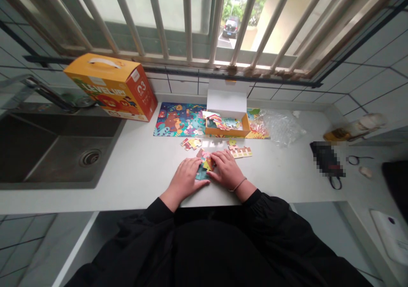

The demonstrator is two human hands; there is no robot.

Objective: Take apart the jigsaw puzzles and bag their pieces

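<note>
On the counter in front of me lies a small cluster of joined puzzle pieces [201, 174], teal with a pink part. A yellow-and-brown puzzle piece [208, 164] sits over its right side, tilted, between the fingers and thumb of my right hand [227, 168]. My left hand [187, 177] rests along the cluster's left edge, fingers stretched and thumb apart below it. Just beyond my hands are loose puzzle pieces [191, 143] on the left and a joined strip of pieces [241, 152] on the right. My fingers hide part of the cluster.
An open box [228, 132] with more pieces stands on a colourful printed sheet [178, 120]. Crumpled clear plastic [280, 128] lies to its right. A yellow-orange carton [111, 87] stands beside the sink [73, 151]. A dark blurred item [328, 158] lies far right.
</note>
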